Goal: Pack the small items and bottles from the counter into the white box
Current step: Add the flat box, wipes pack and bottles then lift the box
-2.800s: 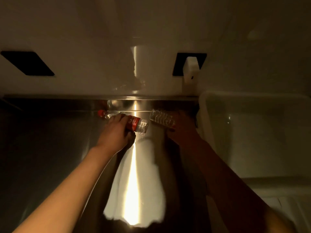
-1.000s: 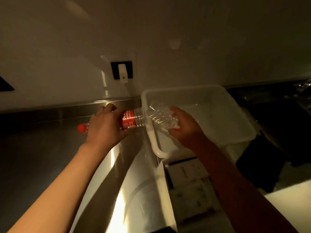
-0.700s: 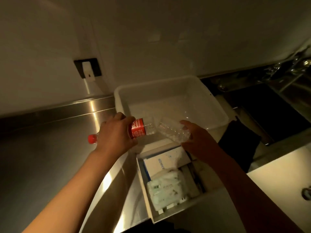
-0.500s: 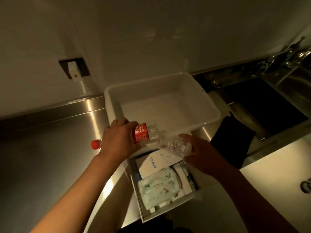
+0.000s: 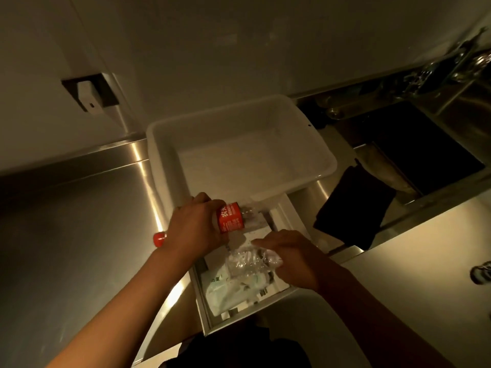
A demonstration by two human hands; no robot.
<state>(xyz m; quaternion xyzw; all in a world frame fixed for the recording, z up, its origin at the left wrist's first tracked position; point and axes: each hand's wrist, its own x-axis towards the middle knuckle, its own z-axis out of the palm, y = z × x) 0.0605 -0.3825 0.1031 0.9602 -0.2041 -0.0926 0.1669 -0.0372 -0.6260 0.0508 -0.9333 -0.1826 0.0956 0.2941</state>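
Both bottles are now being carried lower and nearer than half a second ago, off the white tub's front rim and over the open box beneath it. At the left hand (image 5: 195, 229) the fingers are being kept curled round the middle of the red-labelled bottle (image 5: 230, 218), which is being held on its side — its red cap (image 5: 159, 239) is showing past the heel of the hand toward the steel counter (image 5: 74, 235), its clear base is pointing right, over the box's far end. At the right hand (image 5: 291, 257) the clear bottle (image 5: 248, 261) is being gripped from its right side, fingers wrapped over the top; how tightly cannot be told through the glare on the plastic. This bottle too is lying roughly left to right, lower than the labelled one and directly above the pale green packet (image 5: 228, 290) that is already lying in the white box (image 5: 285, 208).

Outward from the grips, the box is running lengthwise toward the person, with a white carton at its far end and the packet at its near end. The bottles' long axes are being held across that length, not along it — this is judged to be the relation that matters, since each bottle will probably need turning or nesting to lie flat. Of the two, the right hand's bottle is the nearer to the contents and is likely to be set down first.

Beyond the box, the white tub (image 5: 326, 166) is standing against the wall, and a black cloth (image 5: 353, 213) is lying to its right.
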